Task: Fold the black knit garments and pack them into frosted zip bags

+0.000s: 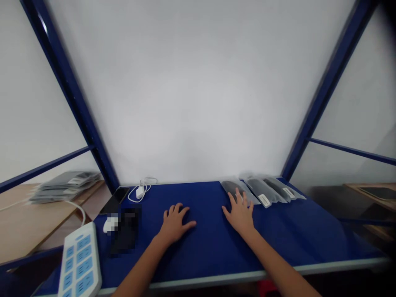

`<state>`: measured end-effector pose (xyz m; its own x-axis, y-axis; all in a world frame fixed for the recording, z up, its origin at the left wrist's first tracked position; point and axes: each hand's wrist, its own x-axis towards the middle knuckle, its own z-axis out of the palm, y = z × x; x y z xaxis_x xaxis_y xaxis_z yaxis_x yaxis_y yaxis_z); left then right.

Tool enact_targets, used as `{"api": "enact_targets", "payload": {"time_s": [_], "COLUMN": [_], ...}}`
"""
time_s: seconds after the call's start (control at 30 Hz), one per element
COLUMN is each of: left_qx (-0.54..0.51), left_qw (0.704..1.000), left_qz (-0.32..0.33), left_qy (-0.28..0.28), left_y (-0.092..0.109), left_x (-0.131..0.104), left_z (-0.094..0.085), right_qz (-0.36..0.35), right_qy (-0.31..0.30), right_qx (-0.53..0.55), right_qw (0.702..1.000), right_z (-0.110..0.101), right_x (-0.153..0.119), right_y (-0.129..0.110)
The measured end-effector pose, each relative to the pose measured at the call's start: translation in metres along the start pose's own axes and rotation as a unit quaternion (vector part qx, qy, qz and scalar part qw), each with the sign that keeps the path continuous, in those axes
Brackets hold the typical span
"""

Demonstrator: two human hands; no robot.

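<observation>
My left hand (175, 224) hovers over or rests on the middle of the blue tabletop (204, 251), fingers spread and nothing in them. Farther right, my right hand (240, 211) reaches toward the back of the table with its fingers apart. Its fingertips overlap the front of a clear plastic bag (228, 186) with something dark inside; whether they touch it I cannot tell. Beside that bag lie a second bag (258, 186) and a third bag (278, 184), both with dark contents and white labels.
At the left stand a white power strip (79, 262) with blue sockets, a dark phone (114, 201), a white charger with cable (140, 192) and a partly blurred black item (125, 233). Stacked bags (66, 185) lie on a wooden board (40, 225). Blue frame posts (328, 82) flank the table.
</observation>
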<state>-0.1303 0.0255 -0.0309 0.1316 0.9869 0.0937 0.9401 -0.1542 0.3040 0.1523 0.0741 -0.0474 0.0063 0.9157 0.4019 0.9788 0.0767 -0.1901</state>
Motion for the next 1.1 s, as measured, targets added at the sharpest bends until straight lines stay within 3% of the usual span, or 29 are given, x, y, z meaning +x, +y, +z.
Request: {"api": "enact_targets", "payload": {"time_s": [0.07,0.17,0.27,0.33,0.5,0.63,0.7,0.77,0.83,0.93,1.03,1.1], "left_qx": [0.008,0.02,0.023,0.022,0.022,0.006,-0.004,-0.014,-0.027,-0.05,-0.057,-0.051], "left_qw": [0.999,0.998,0.999,0.999,0.999,0.999,0.999,0.999,0.998,0.992,0.978,0.97], "left_qz": [-0.024,-0.05,-0.043,-0.037,-0.041,-0.029,-0.023,-0.021,-0.019,0.017,0.107,0.157], "left_qy": [0.019,0.026,0.021,0.02,0.022,0.027,0.031,0.037,0.052,0.112,0.171,0.177], "left_y": [-0.005,-0.013,-0.021,-0.027,-0.036,-0.038,-0.039,-0.04,-0.038,-0.027,-0.008,0.007], "left_x": [0.025,0.05,0.056,0.057,0.059,0.06,0.06,0.059,0.057,0.05,0.039,0.032], "left_z": [0.001,0.012,0.025,0.031,0.035,0.035,0.036,0.036,0.034,0.026,0.016,0.013], "right_qz": [-0.032,-0.115,-0.164,-0.166,-0.104,0.039,0.117,0.144,0.113,0.009,-0.092,-0.105], "right_qy": [0.026,-0.019,-0.073,-0.071,0.033,0.148,0.115,0.041,0.002,0.007,0.043,0.081], "right_qx": [0.021,0.106,0.193,0.232,0.314,0.246,0.174,0.128,0.121,0.183,0.3,0.367], "right_qw": [0.999,0.987,0.965,0.956,0.943,0.957,0.971,0.98,0.986,0.983,0.948,0.921], "right_z": [-0.002,0.005,0.02,0.029,0.031,0.023,0.023,0.024,0.024,0.018,0.008,0.005], "right_x": [0.0,-0.005,-0.009,-0.008,0.007,0.023,0.025,0.021,0.014,0.002,-0.002,0.0], "right_y": [-0.021,-0.046,-0.049,-0.044,-0.026,0.0,0.009,0.011,0.004,-0.014,-0.027,-0.026]}}
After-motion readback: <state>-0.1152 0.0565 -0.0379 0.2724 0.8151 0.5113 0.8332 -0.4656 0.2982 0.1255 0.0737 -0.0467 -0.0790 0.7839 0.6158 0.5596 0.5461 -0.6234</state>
